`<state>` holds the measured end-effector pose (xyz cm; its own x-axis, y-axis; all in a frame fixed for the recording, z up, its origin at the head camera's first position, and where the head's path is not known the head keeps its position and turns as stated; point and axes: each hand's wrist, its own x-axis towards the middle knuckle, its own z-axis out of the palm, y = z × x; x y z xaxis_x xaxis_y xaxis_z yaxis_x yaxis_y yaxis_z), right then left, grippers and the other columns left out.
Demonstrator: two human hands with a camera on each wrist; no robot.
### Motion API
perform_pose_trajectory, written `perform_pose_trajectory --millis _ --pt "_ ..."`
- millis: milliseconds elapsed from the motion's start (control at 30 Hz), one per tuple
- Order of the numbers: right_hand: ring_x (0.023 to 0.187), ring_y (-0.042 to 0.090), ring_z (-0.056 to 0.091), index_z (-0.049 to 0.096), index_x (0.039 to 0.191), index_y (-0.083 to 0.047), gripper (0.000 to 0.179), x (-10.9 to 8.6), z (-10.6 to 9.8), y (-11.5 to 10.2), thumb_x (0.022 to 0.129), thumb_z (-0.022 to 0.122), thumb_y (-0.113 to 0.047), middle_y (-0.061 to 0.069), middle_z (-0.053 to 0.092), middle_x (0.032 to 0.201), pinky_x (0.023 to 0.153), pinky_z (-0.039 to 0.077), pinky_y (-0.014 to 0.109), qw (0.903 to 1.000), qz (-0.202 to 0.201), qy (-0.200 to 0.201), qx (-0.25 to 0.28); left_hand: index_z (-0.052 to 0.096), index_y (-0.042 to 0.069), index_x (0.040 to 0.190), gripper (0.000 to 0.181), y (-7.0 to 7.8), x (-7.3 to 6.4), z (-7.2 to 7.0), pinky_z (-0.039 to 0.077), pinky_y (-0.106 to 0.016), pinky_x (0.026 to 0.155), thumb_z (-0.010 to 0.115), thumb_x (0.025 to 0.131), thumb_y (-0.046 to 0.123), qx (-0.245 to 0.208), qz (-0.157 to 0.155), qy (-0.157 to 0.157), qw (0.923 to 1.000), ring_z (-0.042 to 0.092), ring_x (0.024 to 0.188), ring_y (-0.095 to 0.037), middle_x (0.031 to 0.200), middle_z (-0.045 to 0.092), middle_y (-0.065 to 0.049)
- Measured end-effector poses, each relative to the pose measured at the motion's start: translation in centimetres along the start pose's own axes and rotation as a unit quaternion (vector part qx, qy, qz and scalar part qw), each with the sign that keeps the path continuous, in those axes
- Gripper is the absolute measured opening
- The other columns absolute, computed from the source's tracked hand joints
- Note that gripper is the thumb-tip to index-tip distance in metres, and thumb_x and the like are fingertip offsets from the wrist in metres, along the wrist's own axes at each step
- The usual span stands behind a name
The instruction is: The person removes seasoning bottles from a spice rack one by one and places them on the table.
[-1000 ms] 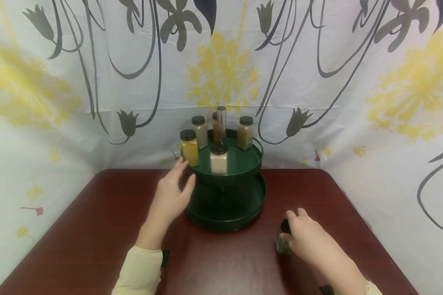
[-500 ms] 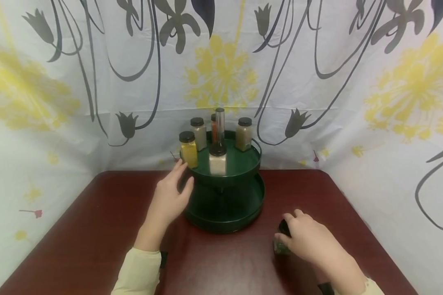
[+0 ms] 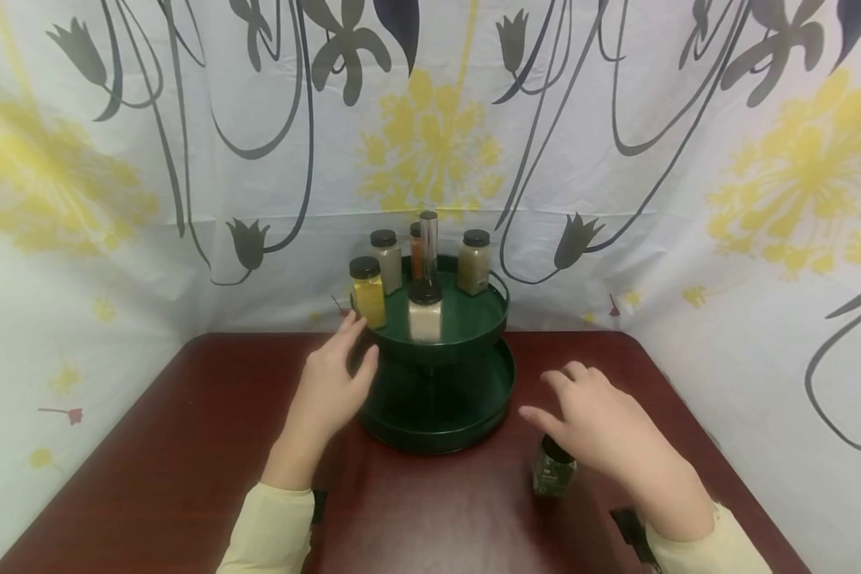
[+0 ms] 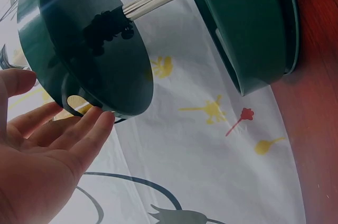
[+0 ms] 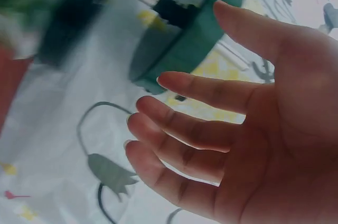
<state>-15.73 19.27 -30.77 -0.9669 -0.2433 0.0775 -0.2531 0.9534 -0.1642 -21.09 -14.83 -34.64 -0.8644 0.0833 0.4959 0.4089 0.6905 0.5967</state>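
Observation:
A two-tier dark green turntable rack (image 3: 438,438) stands on the table. My left hand (image 3: 330,387) is at the left side of its upper tray (image 3: 473,319); in the left wrist view the straight fingers (image 4: 92,137) reach the rim beside a handle slot. The yellow jar (image 3: 369,299) stands just inside that rim. To the right of the rack, a small jar with green contents and a black lid (image 3: 554,474) is upright on the table. Just above it hovers my right hand (image 3: 606,418), fingers spread and holding nothing, as the right wrist view confirms.
More black-lidded jars share the upper tray: a cream jar (image 3: 425,319) in front, a greyish jar (image 3: 387,259), an orange jar (image 3: 416,251) and a tan jar (image 3: 473,267). A metal post (image 3: 429,239) rises mid-tray. A patterned curtain (image 3: 258,175) hangs behind the red-brown table (image 3: 186,446).
My right hand has let go of the green jar and lifted up and away from it. The jar stays on the table. My left hand has hardly moved.

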Motion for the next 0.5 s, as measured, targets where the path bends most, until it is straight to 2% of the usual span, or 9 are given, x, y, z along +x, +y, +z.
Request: perform_pose_trajectory --millis 133,267,500 --pt "0.127 0.041 0.059 0.065 0.14 -0.005 0.066 0.9 -1.4 -1.4 0.1 0.067 -0.058 0.021 0.062 0.137 0.091 0.058 0.061 0.9996 -0.007 0.022 0.015 0.053 0.008 0.156 0.054 -0.1 0.0 0.0 0.046 -0.06 0.119 0.062 0.108 0.029 0.002 0.003 0.004 1.0 0.052 0.148 -0.039 0.168 0.044 -0.015" --pt "0.133 0.04 0.057 0.062 0.145 -0.005 0.07 1.9 -2.6 -2.8 0.101 0.064 -0.06 0.021 0.06 0.144 0.097 0.056 0.062 0.999 -0.01 0.024 0.035 0.054 0.007 0.156 0.054 0.0 0.1 0.0 0.046 -0.059 0.119 0.062 0.108 0.029 0.008 0.006 0.008 0.9999 0.053 0.147 -0.039 0.167 0.045 -0.015" --pt "0.12 0.034 0.065 0.06 0.147 -0.004 0.07 3.7 -4.4 -5.2 0.102 0.064 -0.058 0.017 0.063 0.137 0.098 0.057 0.055 0.996 -0.036 0.056 0.06 0.054 0.007 0.155 0.054 0.0 0.1 0.0 0.048 -0.058 0.118 0.063 0.107 0.029 0.011 0.005 0.008 0.9999 0.054 0.147 -0.038 0.167 0.046 -0.015"
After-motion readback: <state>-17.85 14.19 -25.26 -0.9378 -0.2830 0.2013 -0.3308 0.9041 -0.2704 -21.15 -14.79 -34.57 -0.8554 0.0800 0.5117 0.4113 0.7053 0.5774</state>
